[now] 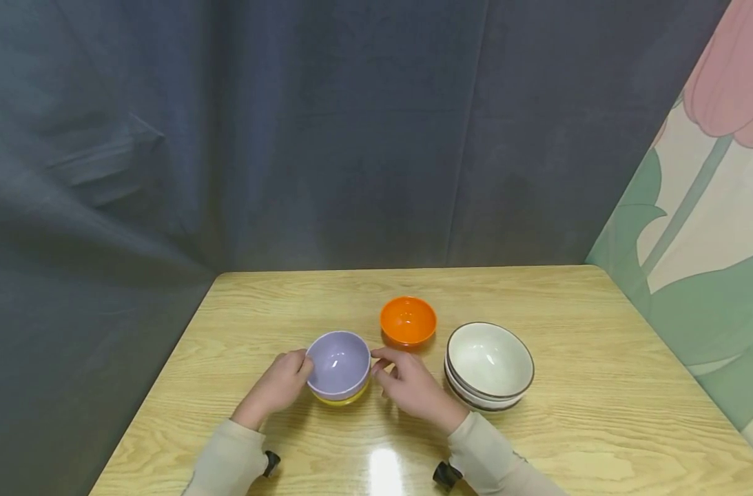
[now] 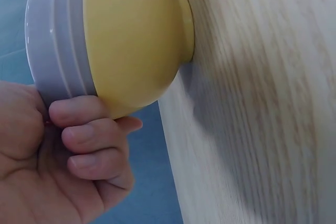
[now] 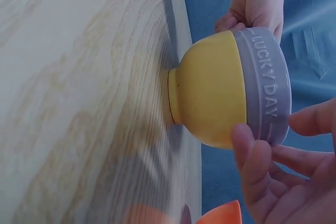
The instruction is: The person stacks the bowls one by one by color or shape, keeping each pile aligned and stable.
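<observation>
A purple bowl (image 1: 339,364) with raised "LUCKY DAY" lettering on its band sits nested in a yellow bowl (image 3: 210,90), whose foot stands on the table. My left hand (image 1: 282,380) pinches the purple bowl's left edge, fingertips curled against its band in the left wrist view. On the other side my right hand (image 1: 407,386) has loosely bent, spread fingers, with fingertips right at the purple rim. Just behind the right hand stands an orange bowl (image 1: 408,320).
White bowls with dark rims (image 1: 490,362) are stacked to the right of my right hand. The wooden table (image 1: 599,386) ends at a dark curtain (image 1: 351,138) behind and on the left. A floral wall (image 1: 711,275) is at the right.
</observation>
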